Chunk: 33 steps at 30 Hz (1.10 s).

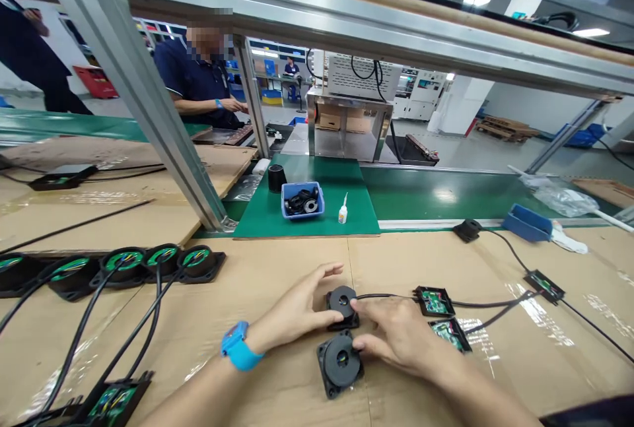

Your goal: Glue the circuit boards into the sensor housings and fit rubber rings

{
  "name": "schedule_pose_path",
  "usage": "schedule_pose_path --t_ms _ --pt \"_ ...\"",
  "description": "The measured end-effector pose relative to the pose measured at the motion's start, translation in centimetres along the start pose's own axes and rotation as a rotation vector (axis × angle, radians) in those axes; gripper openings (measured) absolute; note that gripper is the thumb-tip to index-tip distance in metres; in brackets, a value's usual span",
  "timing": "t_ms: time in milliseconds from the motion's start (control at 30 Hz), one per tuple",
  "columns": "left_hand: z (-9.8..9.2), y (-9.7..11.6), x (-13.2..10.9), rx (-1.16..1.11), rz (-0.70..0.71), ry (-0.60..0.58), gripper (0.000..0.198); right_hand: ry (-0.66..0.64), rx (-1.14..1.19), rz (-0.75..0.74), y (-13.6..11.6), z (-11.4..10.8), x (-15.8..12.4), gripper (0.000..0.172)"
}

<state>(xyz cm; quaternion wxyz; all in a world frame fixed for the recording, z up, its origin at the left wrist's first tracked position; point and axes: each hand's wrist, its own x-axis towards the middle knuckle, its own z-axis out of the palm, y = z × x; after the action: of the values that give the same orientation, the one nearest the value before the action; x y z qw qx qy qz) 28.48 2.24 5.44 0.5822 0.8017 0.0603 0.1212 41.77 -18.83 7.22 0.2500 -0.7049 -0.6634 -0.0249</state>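
Observation:
Two black round parts on square flanges lie on the brown covered table, the upper part [341,301] just above the lower part [341,361]. My left hand [302,301], with a blue watch on the wrist, has its thumb at the left side of the upper part and its fingers spread. Reaching in from the right, my right hand [393,331] has its index finger at the upper part and its thumb near the right edge of the lower one, the two apart. A cable runs from the upper part to an open box with a green circuit board [434,301].
Several round parts with green boards [123,261] and cables line the left. A blue bin [303,201], a small white bottle [343,210] and a black cup [277,179] stand on a green mat [337,176]. A metal post [143,97] rises at left; a person [198,84] works beyond.

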Motion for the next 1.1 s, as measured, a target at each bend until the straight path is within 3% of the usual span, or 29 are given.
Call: schedule_pose_path --t_ms 67,133,267,400,533,633,1100 --pt "0.9 -1.4 0.1 -0.004 -0.016 -0.073 0.084 0.168 -0.002 0.014 0.8 -0.1 0.1 0.046" --pt "1.7 -2.1 0.1 -0.007 -0.031 -0.106 0.080 0.240 -0.027 0.079 1.7 -0.2 0.4 0.040" --pt "2.1 -2.3 0.1 -0.059 -0.059 -0.109 0.071 0.227 -0.040 0.142 3.0 -0.2 0.8 0.029" --pt "1.4 -1.5 -0.3 -0.328 -0.121 -0.076 0.059 0.244 0.010 0.115 2.6 0.0 0.8 0.023" --pt "1.5 -0.5 -1.0 -0.593 -0.104 -0.168 0.033 0.308 0.061 0.078 1.4 -0.3 0.5 0.023" --pt "1.8 0.2 -1.4 -0.698 -0.127 -0.236 0.031 0.357 0.104 0.052 0.9 -0.7 0.5 0.021" --pt "1.2 1.6 -1.5 -0.592 -0.079 -0.326 0.035 0.391 0.111 -0.012 0.7 -1.1 0.4 0.021"
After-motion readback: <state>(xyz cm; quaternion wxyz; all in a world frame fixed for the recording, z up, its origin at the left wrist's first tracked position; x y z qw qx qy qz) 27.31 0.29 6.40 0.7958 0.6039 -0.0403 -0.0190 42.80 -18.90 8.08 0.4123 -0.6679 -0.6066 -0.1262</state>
